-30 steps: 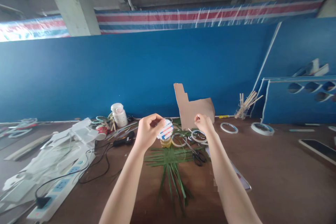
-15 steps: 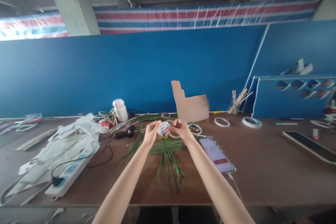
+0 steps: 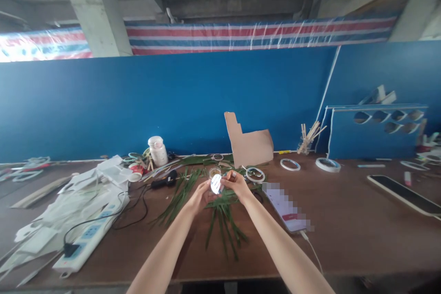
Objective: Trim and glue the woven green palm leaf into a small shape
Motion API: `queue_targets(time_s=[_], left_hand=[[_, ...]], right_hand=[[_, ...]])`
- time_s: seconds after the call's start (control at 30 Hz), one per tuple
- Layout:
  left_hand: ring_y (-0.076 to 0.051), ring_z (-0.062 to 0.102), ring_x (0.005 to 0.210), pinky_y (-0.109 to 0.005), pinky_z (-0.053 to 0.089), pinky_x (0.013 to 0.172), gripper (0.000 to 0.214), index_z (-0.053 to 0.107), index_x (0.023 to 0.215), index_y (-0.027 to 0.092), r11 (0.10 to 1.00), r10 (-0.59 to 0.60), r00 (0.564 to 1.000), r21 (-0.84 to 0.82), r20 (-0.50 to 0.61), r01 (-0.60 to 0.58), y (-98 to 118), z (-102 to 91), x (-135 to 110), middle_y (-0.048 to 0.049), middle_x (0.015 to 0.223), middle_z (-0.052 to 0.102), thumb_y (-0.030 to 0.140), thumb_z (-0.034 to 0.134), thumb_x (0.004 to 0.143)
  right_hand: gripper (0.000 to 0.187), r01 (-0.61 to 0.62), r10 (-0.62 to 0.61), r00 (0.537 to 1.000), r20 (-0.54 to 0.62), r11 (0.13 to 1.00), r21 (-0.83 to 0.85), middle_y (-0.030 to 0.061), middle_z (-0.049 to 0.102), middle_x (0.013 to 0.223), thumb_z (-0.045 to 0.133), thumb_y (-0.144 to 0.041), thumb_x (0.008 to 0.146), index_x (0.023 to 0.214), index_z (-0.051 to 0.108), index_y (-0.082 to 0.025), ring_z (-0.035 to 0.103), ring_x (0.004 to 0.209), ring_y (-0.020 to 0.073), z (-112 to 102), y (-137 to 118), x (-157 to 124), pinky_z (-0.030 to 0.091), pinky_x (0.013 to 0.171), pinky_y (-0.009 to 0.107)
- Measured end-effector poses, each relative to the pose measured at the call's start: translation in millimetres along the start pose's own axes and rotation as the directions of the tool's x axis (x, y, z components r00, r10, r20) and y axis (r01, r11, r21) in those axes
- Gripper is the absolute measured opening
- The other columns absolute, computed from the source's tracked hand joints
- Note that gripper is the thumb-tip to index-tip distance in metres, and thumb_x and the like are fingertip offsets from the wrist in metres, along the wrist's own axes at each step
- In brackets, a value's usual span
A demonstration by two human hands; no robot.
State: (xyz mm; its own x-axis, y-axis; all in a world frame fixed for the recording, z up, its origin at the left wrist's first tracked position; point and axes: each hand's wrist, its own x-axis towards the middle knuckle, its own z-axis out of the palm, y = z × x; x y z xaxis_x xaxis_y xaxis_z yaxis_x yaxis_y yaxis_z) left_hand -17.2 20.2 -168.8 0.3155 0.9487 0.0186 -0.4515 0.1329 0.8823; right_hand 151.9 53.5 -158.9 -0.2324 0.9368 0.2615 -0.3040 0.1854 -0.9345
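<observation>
A small round white disc with blue marks [image 3: 216,184] is held up over the middle of the table, its face shining in the light. My left hand [image 3: 200,195] grips its left edge, fingers closed. At the right edge, my right hand [image 3: 237,183] pinches with thumb and fingers; I cannot make out whether a second piece is between them. Just behind the disc shows a ring-shaped tape roll [image 3: 214,172]. Under both hands lie woven green leaf strips [image 3: 225,227], their loose ends fanned toward me. To the right of my right hand is a white tape roll [image 3: 255,175].
On the left are a power strip [image 3: 90,234], white scrap sheets [image 3: 74,202] and a black-handled tool [image 3: 165,180]. A cardboard piece [image 3: 253,147] leans against the blue partition. A charging phone [image 3: 285,209], more tape rolls [image 3: 328,164] and a stick jar [image 3: 306,144] stand right.
Both hands and the disc have come lower and the disc has tilted, now catching bright light. The tape roll behind it has come into sight. The whole view has shifted slightly.
</observation>
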Motion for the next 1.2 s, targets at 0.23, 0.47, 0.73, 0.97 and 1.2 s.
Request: queue_targets(time_s=[0.23, 0.47, 0.73, 0.97, 1.2], left_hand=[[-0.02, 0.067, 0.073, -0.027, 0.049, 0.064, 0.045, 0.059, 0.111, 0.014, 1.0, 0.006, 0.999, 0.017, 0.04, -0.006, 3.4, 0.8, -4.4, -0.0107, 0.095, 0.069, 0.041, 0.064, 0.075], [-0.018, 0.067, 0.071, -0.026, 0.05, 0.065, 0.038, 0.058, 0.102, 0.017, 0.998, 0.035, 0.999, 0.052, 0.012, -0.035, 1.8, 2.3, -1.7, -0.0058, 0.088, 0.069, 0.037, 0.068, 0.072], [-0.018, 0.067, 0.075, -0.025, 0.051, 0.065, 0.049, 0.058, 0.111, 0.018, 0.996, 0.085, 0.996, 0.043, -0.033, -0.084, 1.6, 3.5, -2.1, -0.008, 0.101, 0.066, 0.035, 0.073, 0.068], [-0.016, 0.065, 0.072, -0.021, 0.048, 0.058, 0.053, 0.06, 0.112, 0.017, 0.992, 0.112, 0.993, 0.07, -0.038, -0.109, -0.9, 2.1, -1.5, -0.0092, 0.098, 0.067, 0.037, 0.075, 0.065], [-0.019, 0.065, 0.074, -0.025, 0.049, 0.061, 0.061, 0.06, 0.115, 0.014, 0.982, 0.16, 0.987, 0.109, -0.03, -0.156, -2.4, 0.3, -0.5, -0.0135, 0.101, 0.066, 0.039, 0.077, 0.062]], right_hand=[[0.042, 0.042, -0.055, 0.995, -0.079, 0.988, -0.152, 0.0007, 0.065, 0.069, 0.078, -0.043, 0.052, 0.063, 0.044, -0.021, 0.062, 0.068, 0.0191, 4.1, 2.1, -2.5, 0.05, 0.066, 0.033], [0.029, 0.218, -0.287, 0.946, -0.149, 0.907, -0.359, 0.0038, 0.068, 0.08, 0.066, -0.038, 0.069, 0.064, 0.043, -0.022, 0.063, 0.075, 0.0195, 19.3, -9.7, -17.6, 0.049, 0.07, 0.032], [0.029, 0.207, -0.253, 0.963, -0.094, 0.916, -0.343, 0.0032, 0.068, 0.081, 0.066, -0.037, 0.07, 0.064, 0.043, -0.022, 0.064, 0.076, 0.0206, 30.5, -13.6, -26.4, 0.049, 0.071, 0.032], [0.031, 0.193, -0.241, 0.966, -0.095, 0.915, -0.353, 0.0025, 0.067, 0.081, 0.069, -0.037, 0.068, 0.065, 0.041, -0.022, 0.063, 0.073, 0.0194, 31.6, -13.3, -27.7, 0.049, 0.066, 0.03], [0.03, 0.208, -0.261, 0.961, -0.087, 0.896, -0.392, 0.0016, 0.066, 0.08, 0.068, -0.037, 0.069, 0.066, 0.042, -0.022, 0.062, 0.073, 0.0188, 31.1, -11.1, -27.9, 0.048, 0.069, 0.031]])
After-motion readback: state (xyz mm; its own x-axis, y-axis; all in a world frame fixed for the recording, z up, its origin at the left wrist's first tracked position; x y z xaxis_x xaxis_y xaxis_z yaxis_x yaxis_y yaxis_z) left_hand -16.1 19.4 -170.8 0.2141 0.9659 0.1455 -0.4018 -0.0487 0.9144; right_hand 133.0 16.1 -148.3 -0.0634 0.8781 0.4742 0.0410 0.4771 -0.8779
